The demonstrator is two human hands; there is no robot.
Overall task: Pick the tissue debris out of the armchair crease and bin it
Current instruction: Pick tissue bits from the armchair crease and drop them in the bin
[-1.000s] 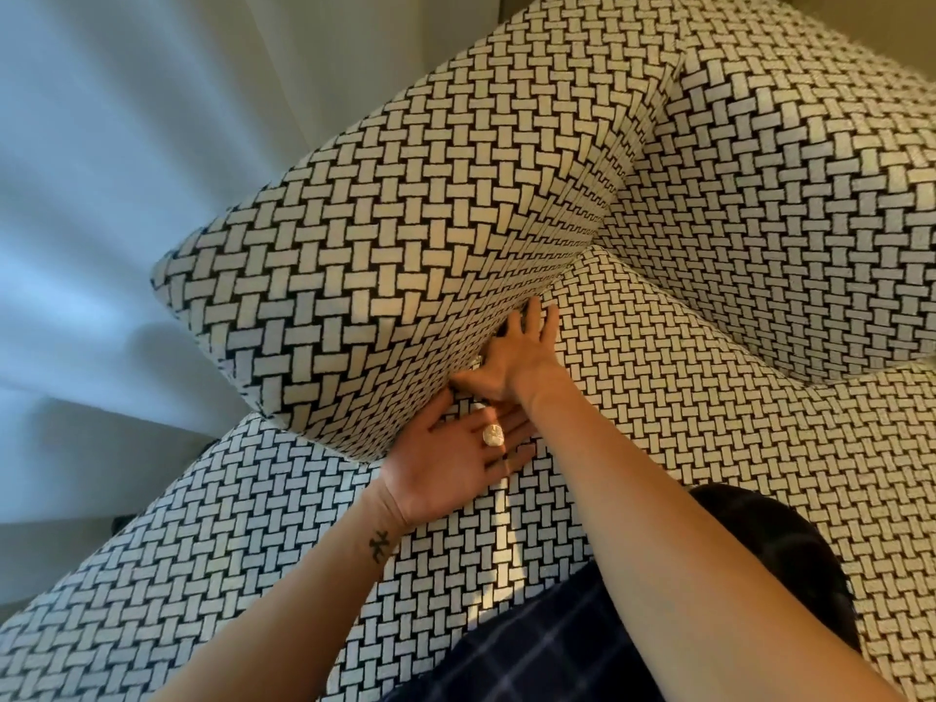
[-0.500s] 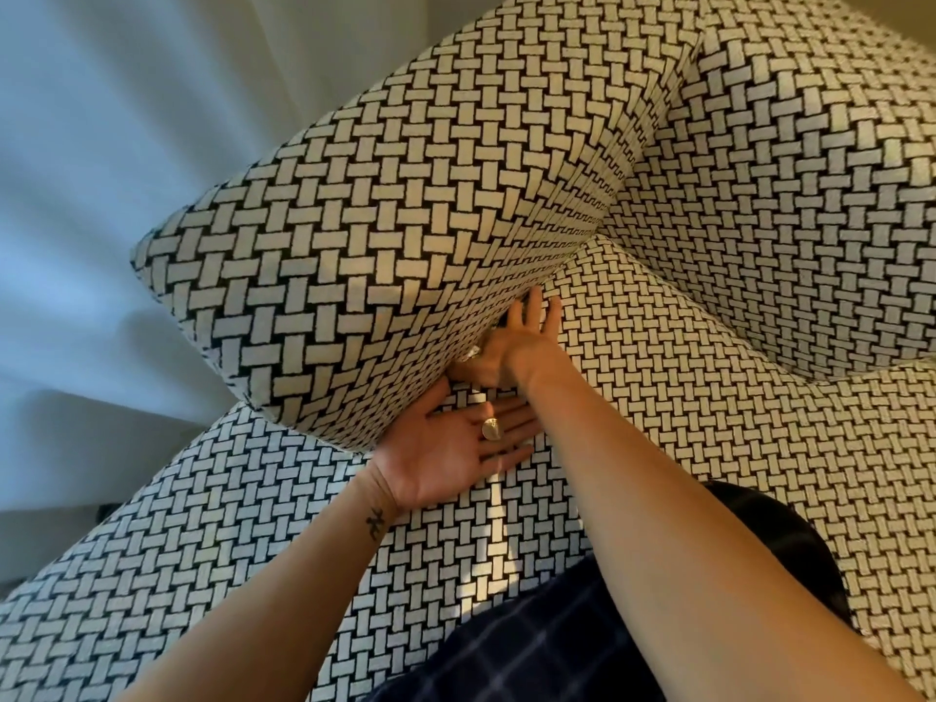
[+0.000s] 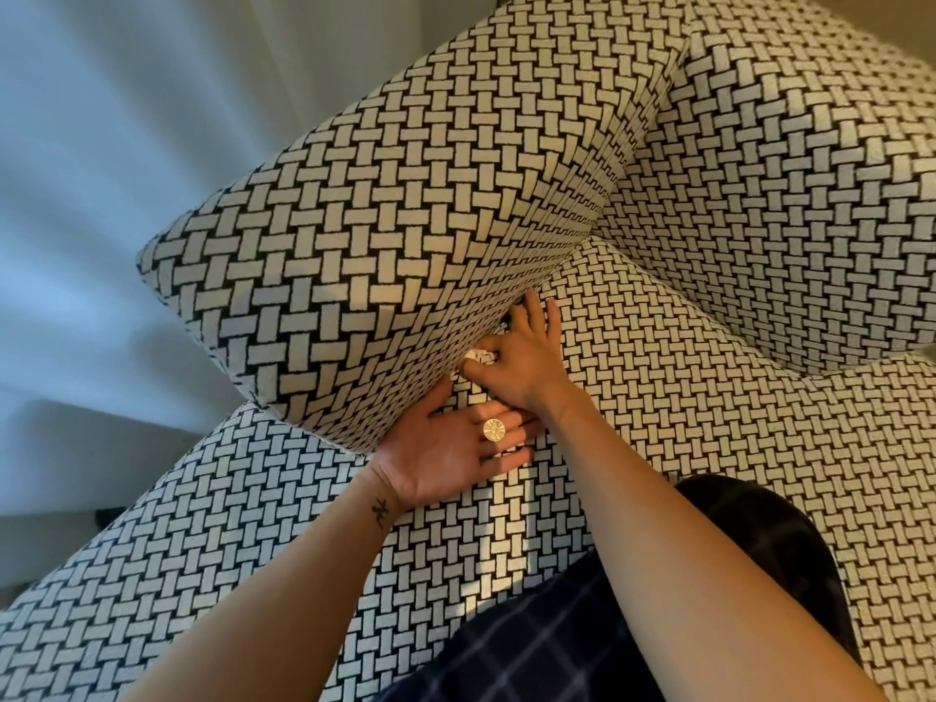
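Observation:
The armchair is covered in a black-and-white woven pattern. Its crease (image 3: 544, 288) runs between the armrest (image 3: 380, 235) and the seat cushion (image 3: 709, 407). A small white piece of tissue debris (image 3: 478, 355) shows at the crease. My right hand (image 3: 524, 364) reaches into the crease and pinches the tissue between thumb and forefinger, with its other fingers stretched along the seam. My left hand (image 3: 445, 453) lies palm up just below it, flat against the seat beside the armrest, holding nothing. A round gold ring sits on one of its fingers.
The chair's backrest (image 3: 790, 195) rises at the upper right. A pale curtain (image 3: 126, 144) hangs left of the armrest. My dark checked clothing (image 3: 532, 656) fills the bottom middle of the view.
My right thumb and forefinger have closed on a white tissue bit now showing at the crease. My left hand stays palm up underneath.

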